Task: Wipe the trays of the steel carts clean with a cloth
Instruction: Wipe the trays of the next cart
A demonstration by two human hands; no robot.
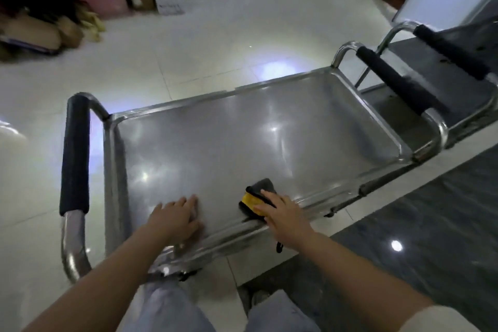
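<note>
Steel tray (242, 137); right hand (285, 219) hides cloth (257, 197), seemingly folded.

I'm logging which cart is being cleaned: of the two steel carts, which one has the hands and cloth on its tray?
The nearer steel cart, with the yellow-and-grey cloth on its tray; the other cart sits beyond it at the right, untouched.

Shiny steel cart tray (242, 137), shallow, raised rim, yellow-and-dark-grey folded cloth (256, 195) lying flat at its near edge, right of middle
</note>
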